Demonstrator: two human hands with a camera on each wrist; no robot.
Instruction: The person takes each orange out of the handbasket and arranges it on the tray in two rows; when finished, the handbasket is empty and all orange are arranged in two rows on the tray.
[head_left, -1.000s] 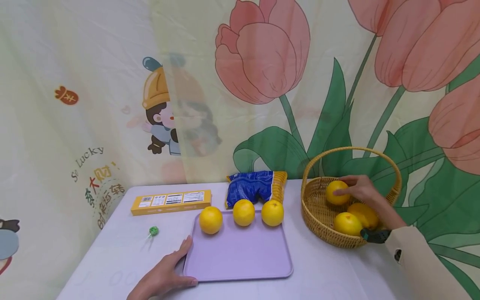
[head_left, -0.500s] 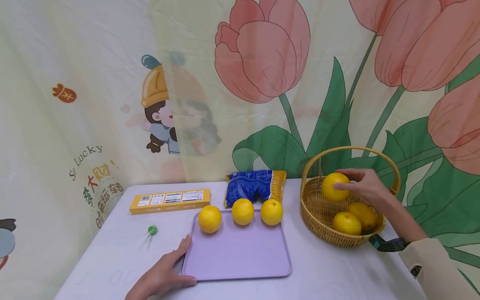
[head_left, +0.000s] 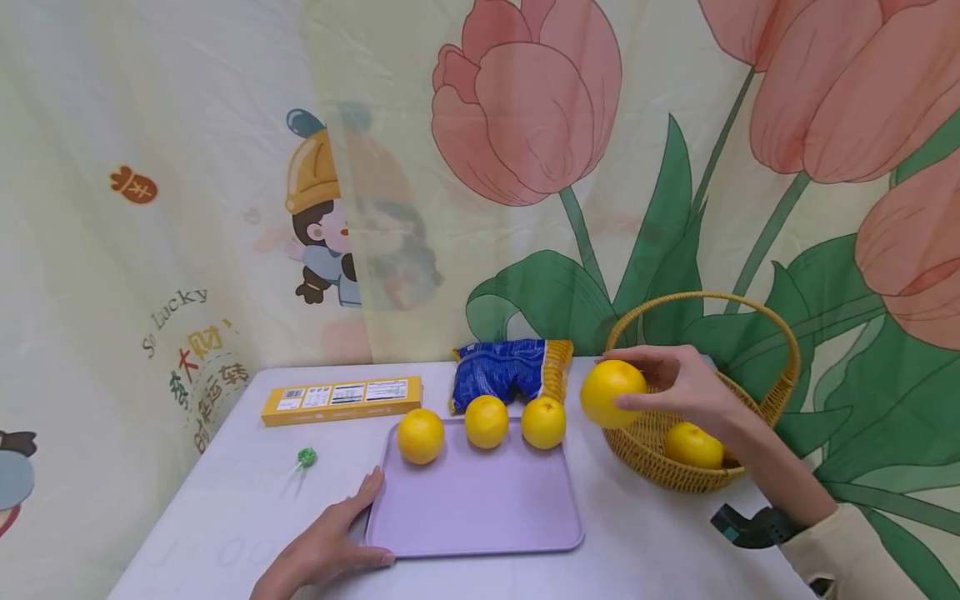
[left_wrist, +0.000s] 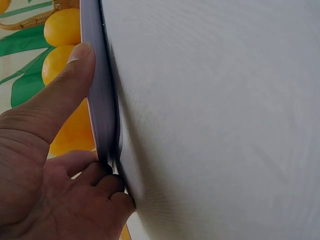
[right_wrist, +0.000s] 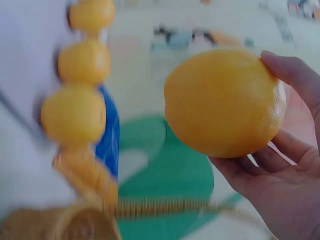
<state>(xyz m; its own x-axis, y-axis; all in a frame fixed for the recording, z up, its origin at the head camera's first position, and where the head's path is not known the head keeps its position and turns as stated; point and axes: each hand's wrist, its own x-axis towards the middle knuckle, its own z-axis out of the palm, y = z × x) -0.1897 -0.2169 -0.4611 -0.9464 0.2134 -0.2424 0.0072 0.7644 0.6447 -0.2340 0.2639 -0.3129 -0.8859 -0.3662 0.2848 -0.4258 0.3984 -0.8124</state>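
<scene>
My right hand [head_left: 693, 400] grips an orange [head_left: 611, 393] between thumb and fingers, held up at the left rim of the wicker basket [head_left: 645, 460]. The right wrist view shows the fingers reaching partway round that orange [right_wrist: 225, 102]. Inside the basket lies another orange [head_left: 692, 446]; more fruit behind it is mostly hidden by my right wrist. My left hand [head_left: 330, 533] holds the near left corner of the lilac tray [head_left: 476, 512], thumb [left_wrist: 80, 62] against its rim and the other fingers bent at its side. Three oranges [head_left: 486, 422] sit in a row along the tray's far edge.
Behind the tray lies a blue and yellow bag [head_left: 502, 373]. An orange-yellow box [head_left: 341, 400] lies at the back left, with a green lollipop [head_left: 307, 457] in front of it. The basket's tall handle [head_left: 701, 295] arches up beside my right hand.
My right hand has lifted an orange out of the basket and carried it left to the basket's left rim. My left hand and the tray have stayed in place.
</scene>
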